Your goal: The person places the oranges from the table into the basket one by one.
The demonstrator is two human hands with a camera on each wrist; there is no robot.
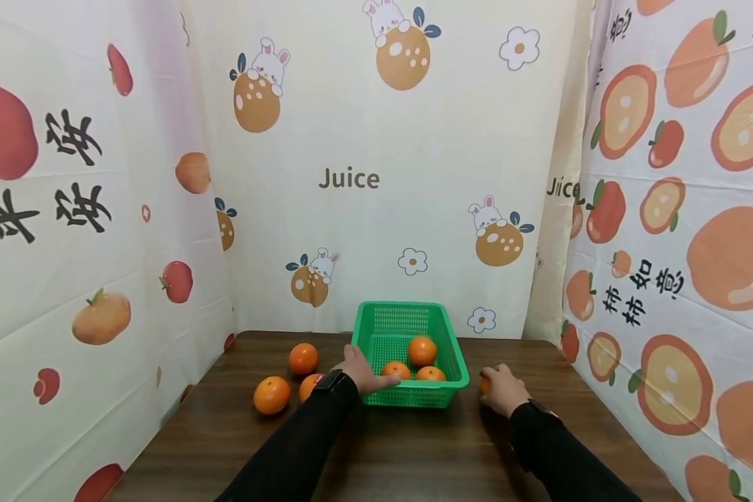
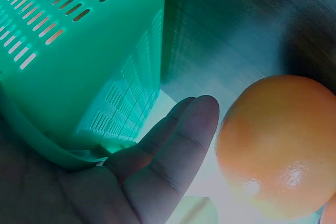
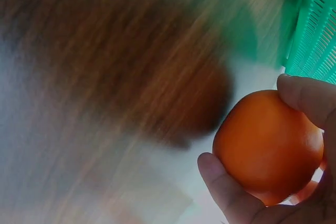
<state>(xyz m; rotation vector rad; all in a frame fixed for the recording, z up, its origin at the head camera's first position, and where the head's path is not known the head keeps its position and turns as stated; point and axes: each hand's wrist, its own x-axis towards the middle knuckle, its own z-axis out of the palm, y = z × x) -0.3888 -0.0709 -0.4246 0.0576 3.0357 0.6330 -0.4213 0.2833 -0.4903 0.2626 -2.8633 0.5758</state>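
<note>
My left hand (image 1: 359, 371) holds the green plastic basket (image 1: 461, 355) at its near left corner. Its thumb lies over the rim, and its fingers (image 2: 178, 150) reach down outside the slotted wall. Inside the basket are three oranges, one orange (image 1: 422, 351) farther back than the others. To the right of the basket, my right hand (image 1: 505, 390) grips another orange (image 3: 268, 148) between thumb and fingers. Whether that orange touches the table cannot be told. Close to my left fingertips, but apart from them, is a loose orange (image 2: 278, 145).
Left of the basket, on the brown wooden table (image 1: 414, 460), lie an orange (image 1: 303, 358) at the back, an orange (image 1: 272, 395) nearer, and a stickered orange (image 1: 309, 385) partly behind my left wrist. Fruit-printed cloth (image 1: 376, 230) hangs at the back and both sides.
</note>
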